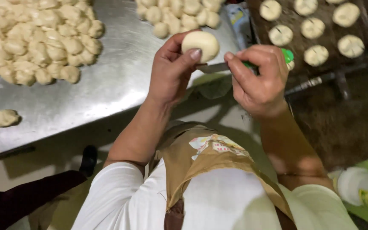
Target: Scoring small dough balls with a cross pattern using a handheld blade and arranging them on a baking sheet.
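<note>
Your left hand [171,70] gripped a round dough ball [201,44] in closed fingertips, above the worktop [120,81] edge. Your right hand [258,79] was closed on a green-handled knife [218,67], blade just under the ball. Dough pieces [35,38] lay heaped on the worktop; scored rounds [313,28] sat on a dark tray [292,21].

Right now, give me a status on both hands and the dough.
Left hand grips round dough ball in its fingers. Right hand holds green-handled knife, blade at the ball. Scored pieces on tray beyond; nothing in the way.
</note>
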